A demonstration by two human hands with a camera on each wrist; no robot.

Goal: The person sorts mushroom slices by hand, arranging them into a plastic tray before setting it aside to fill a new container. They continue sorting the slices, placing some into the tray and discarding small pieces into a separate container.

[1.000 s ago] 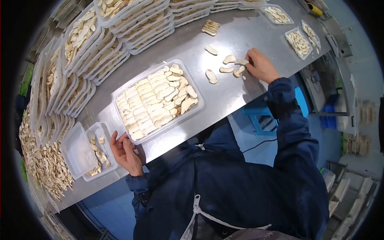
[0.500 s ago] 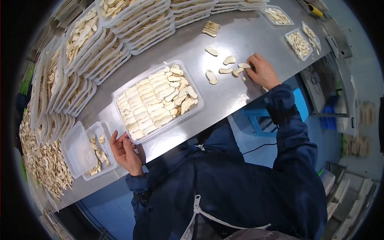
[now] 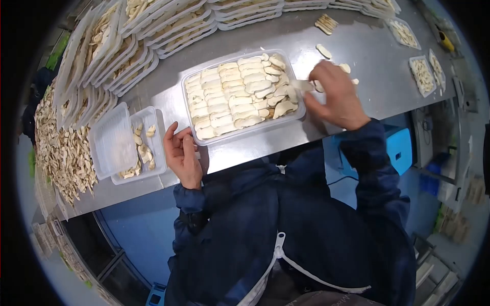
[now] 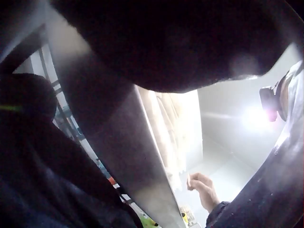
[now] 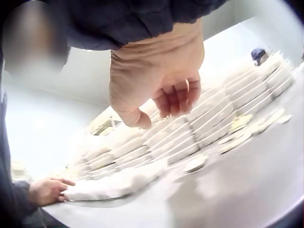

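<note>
A clear plastic tray (image 3: 301, 109) holds rows of pale mushroom slices (image 3: 219, 97), with looser slices along its right side. My right hand (image 3: 339, 97) is raised beside that right edge. Between thumb and fingertips it pinches a single mushroom slice (image 3: 302, 85), blurred in the head view. My left hand (image 3: 184, 158) lies by the tray's near left corner, fingers loosely bent at the rim and holding nothing. Behind the right hand, several loose slices lie on the metal table, partly hidden by it; one slice (image 3: 323, 51) shows fully.
Stacked trays of slices (image 3: 184, 35) line the table's back. At left are a large mushroom heap (image 3: 66, 148) and two overlapping plastic trays (image 3: 160, 148), one with a few pieces. A row of slices (image 3: 326, 24) lies at the back; small filled trays (image 3: 422, 76) stand right. Below is a blue stool (image 3: 398, 148).
The right hand has lifted a mushroom slice off the table and carried it left towards the tray. The left hand stays at the tray's corner. The head view has shifted.
</note>
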